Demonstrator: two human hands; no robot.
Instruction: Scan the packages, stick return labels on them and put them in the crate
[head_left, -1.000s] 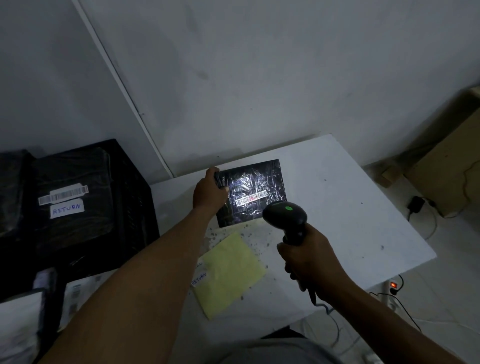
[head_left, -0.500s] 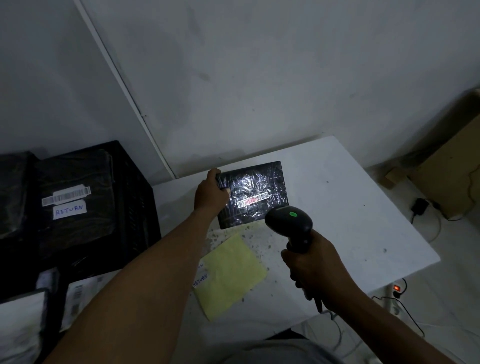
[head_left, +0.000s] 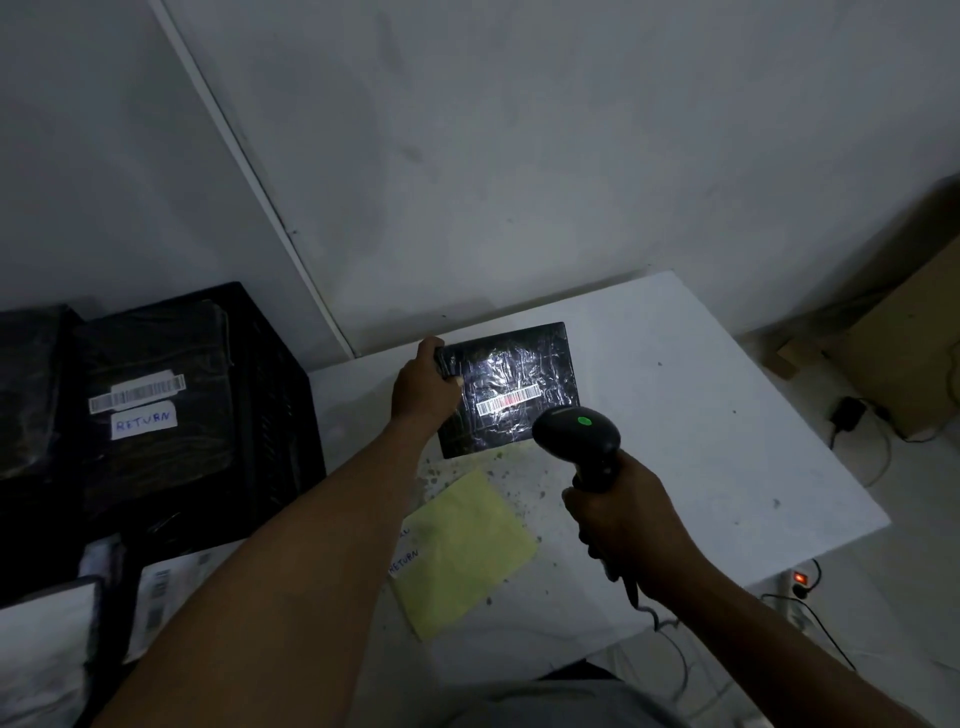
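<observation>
A: Left hand (head_left: 423, 384) grips the left edge of a flat, square black package (head_left: 509, 389) at the far side of the white desk (head_left: 727, 457), thumb on top, fingers curled under.

B: What's the wrap like?

A: Glossy, crinkled plastic film, shining under the scanner's light. A white barcode strip (head_left: 508, 401) sits across the middle with a red line on it.

B: And the right hand?

A: Right hand (head_left: 618, 530) is clenched round the handle of a matte black barcode scanner (head_left: 576, 436), rounded head aimed at the package, a green dot lit on top. It sits just near of the package, held above the desk.

B: Anything else on the desk?

A: A soft yellow cloth (head_left: 462, 551), roughly square, lies near of the package, with a slip reading "RETURN" (head_left: 404, 561) at its left edge. Dark specks dot the desk around it.

B: The crate?

A: A black, slatted plastic crate (head_left: 270, 415) stands to the left, holding a black-wrapped package (head_left: 156, 441) with a barcode and a white "RETURN" label (head_left: 143, 420).
</observation>
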